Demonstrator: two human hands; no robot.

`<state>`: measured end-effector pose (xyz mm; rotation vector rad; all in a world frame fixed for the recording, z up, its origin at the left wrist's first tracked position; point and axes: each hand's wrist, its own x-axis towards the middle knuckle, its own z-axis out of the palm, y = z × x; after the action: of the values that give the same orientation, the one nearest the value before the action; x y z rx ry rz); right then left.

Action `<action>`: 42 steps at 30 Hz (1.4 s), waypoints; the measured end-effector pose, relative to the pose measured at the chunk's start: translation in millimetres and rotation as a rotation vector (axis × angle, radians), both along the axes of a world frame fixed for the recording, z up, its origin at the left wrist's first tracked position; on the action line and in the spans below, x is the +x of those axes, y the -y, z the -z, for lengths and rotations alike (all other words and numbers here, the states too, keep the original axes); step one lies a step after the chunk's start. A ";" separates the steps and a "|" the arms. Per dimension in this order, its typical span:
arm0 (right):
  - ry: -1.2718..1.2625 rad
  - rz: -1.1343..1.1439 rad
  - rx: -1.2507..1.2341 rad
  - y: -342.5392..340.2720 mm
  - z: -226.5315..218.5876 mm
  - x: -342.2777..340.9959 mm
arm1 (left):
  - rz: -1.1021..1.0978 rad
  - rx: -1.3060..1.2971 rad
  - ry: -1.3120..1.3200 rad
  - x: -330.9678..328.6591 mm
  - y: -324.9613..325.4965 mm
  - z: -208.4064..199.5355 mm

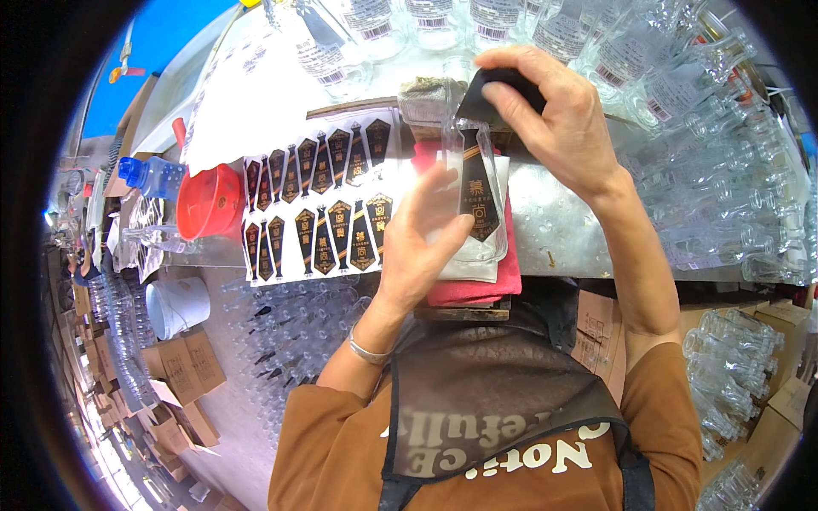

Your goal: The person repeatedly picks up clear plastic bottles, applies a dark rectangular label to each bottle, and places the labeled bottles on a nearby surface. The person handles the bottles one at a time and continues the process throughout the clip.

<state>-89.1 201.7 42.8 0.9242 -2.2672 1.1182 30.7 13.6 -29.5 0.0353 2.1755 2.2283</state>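
Over cloth | btl, gold-lettered blk label | R hand grips blk tool | L hand: can't tell

Gold characters stand on the black tie-shaped label on the clear glass bottle in front, and on matching labels across the white paper sheet. White rectangular labels on the clear glass bottles behind carry small dark print and barcodes (lines too fine to read). Large cream letters cross the brown short-sleeved shirt, partly veiled by the dark mesh apron.
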 end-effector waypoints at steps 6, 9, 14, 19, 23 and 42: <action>-0.294 0.017 0.067 8.6 -7.7 11.2 | 0.005 -0.069 -0.007 -0.6 0.1 -4.0; -0.264 -0.175 0.120 12.3 6.9 41.9 | -0.024 0.139 0.035 3.5 8.4 -2.1; 0.191 -0.449 0.147 9.1 2.1 112.6 | -0.151 0.286 0.053 3.0 41.2 -4.1; 0.031 -0.064 0.031 4.6 4.7 24.4 | -0.090 0.209 0.093 -1.4 24.3 -12.3; -0.016 -0.162 -0.074 -10.3 21.9 43.3 | -0.116 0.174 0.098 -0.2 33.9 -3.8; 0.778 -0.013 -0.798 -30.0 34.7 34.7 | -0.122 -0.305 0.092 -85.9 -13.2 -21.1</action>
<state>-54.3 231.7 8.1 0.1718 -1.9466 2.4332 -55.2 26.8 -8.4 -0.2067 2.4975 1.8817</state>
